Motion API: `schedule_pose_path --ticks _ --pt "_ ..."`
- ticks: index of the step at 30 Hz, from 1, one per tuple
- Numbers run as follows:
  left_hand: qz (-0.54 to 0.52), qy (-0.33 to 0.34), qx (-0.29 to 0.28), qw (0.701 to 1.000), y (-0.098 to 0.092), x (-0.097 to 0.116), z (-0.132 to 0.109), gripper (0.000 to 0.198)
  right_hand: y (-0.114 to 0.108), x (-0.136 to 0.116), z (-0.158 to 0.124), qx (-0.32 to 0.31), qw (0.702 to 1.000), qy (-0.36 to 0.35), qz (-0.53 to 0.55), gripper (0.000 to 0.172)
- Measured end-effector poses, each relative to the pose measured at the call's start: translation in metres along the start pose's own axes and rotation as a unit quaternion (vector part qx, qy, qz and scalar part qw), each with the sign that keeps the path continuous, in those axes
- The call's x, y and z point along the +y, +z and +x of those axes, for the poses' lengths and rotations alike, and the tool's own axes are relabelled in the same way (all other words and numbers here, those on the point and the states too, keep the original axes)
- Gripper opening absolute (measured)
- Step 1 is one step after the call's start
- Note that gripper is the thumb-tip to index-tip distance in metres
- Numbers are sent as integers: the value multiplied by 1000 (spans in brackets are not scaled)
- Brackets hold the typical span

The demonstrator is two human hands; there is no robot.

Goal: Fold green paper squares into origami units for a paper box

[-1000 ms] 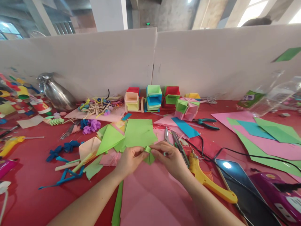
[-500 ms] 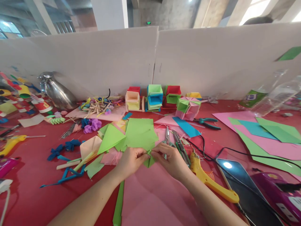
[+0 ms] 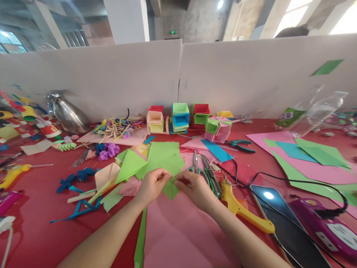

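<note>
A small folded green paper (image 3: 170, 189) with a crease down its middle hangs between my two hands, over the near end of larger green sheets (image 3: 164, 156). My left hand (image 3: 155, 185) pinches its left edge between thumb and fingers. On the other side, my right hand (image 3: 193, 187) grips the right edge the same way. Beneath my hands lies a large pink sheet (image 3: 184, 234). Just beyond my right hand are grey scissors (image 3: 195, 163) and a utility knife (image 3: 213, 176).
Right of my hands lie a yellow glue gun (image 3: 245, 212), a phone (image 3: 281, 219), black cables and a purple power strip (image 3: 329, 227). Folded paper boxes (image 3: 180, 118) stand near the white partition (image 3: 111, 78). A metal jug (image 3: 68, 113) and craft scraps are on the left.
The view has shifted slightly, so more of the partition and power strip shows. My fingertips have moved a little apart on the green paper, and more of its diamond shape is visible.
</note>
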State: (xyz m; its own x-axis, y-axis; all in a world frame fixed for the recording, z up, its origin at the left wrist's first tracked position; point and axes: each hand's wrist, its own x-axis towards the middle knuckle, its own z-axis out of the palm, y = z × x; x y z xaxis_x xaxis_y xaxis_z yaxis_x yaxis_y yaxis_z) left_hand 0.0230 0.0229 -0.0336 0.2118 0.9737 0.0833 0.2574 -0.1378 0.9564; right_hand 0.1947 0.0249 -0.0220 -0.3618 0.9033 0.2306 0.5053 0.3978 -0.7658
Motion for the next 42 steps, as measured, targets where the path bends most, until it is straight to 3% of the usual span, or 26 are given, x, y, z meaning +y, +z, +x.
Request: schedule_pose_path --ticks 6,9,14,20,25,31,39,42 --pt "-7 27 -11 1000 2 4 -2 23 -3 -4 0 3 1000 30 2 12" --pt "-13 24 14 1000 1 5 -1 24 -5 -5 1 -1 999 41 19 12" --pt "-47 -4 27 998 0 3 1 28 -9 -5 2 -21 997 39 59 18" --pt "-129 -51 -15 990 1 1 3 32 -11 -2 3 -22 994 51 94 21" --pt "-177 -81 -8 981 -1 0 5 34 -11 1 5 -38 988 59 138 23" --pt "-207 -109 -39 972 -2 4 1 38 -13 4 5 -28 983 79 161 18" --pt "-224 -119 9 967 -2 3 5 29 -9 3 5 -30 970 102 218 33" --pt "-228 -120 7 966 -1 3 4 29 -9 5 5 -19 968 105 225 31"
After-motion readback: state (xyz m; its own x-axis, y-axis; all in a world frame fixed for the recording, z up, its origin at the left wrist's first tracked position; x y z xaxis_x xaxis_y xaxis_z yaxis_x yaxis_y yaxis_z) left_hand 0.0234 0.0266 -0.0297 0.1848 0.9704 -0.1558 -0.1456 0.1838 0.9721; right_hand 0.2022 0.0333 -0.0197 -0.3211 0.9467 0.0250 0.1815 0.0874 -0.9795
